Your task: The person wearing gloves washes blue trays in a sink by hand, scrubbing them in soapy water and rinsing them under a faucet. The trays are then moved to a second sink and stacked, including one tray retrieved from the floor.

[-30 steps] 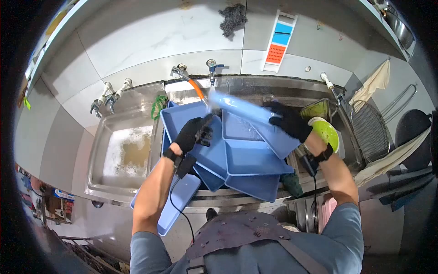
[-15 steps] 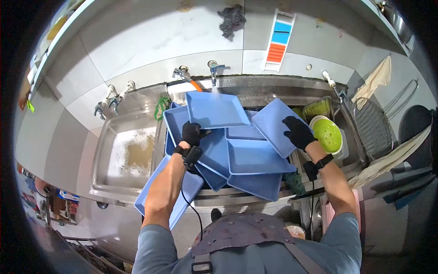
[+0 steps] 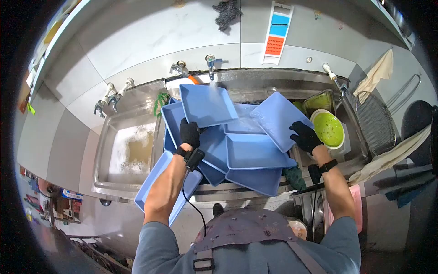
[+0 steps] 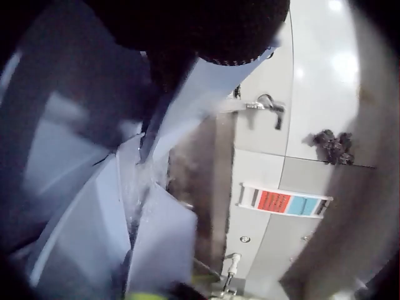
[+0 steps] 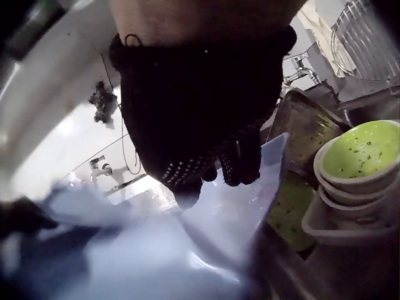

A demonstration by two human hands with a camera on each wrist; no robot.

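Observation:
Both hands wear black gloves. My left hand (image 3: 189, 133) grips the near edge of a blue tray (image 3: 207, 105) tilted under the running tap (image 3: 211, 60); water sprays onto it. The left wrist view shows this glove (image 4: 187, 31) on the tray (image 4: 187, 81) with the tap (image 4: 265, 107) beyond. My right hand (image 3: 305, 136) holds the lower right edge of a second blue tray (image 3: 276, 119), which leans on the pile. In the right wrist view its fingers (image 5: 234, 159) curl over that tray's rim (image 5: 240, 206). Several more blue trays (image 3: 253, 157) lie stacked in the sink.
A left basin (image 3: 130, 153) holds murky soapy water. Stacked green bowls (image 3: 329, 130) and a metal pan (image 3: 318, 104) sit to the right, with a wire rack (image 3: 374, 128) and cloth (image 3: 376, 78) beyond. One blue tray (image 3: 157, 194) hangs over the front edge.
A tray was held edge-on under the tap a second ago. Now one tray sits flat under the water in my left hand, and my right hand has lowered another onto the pile.

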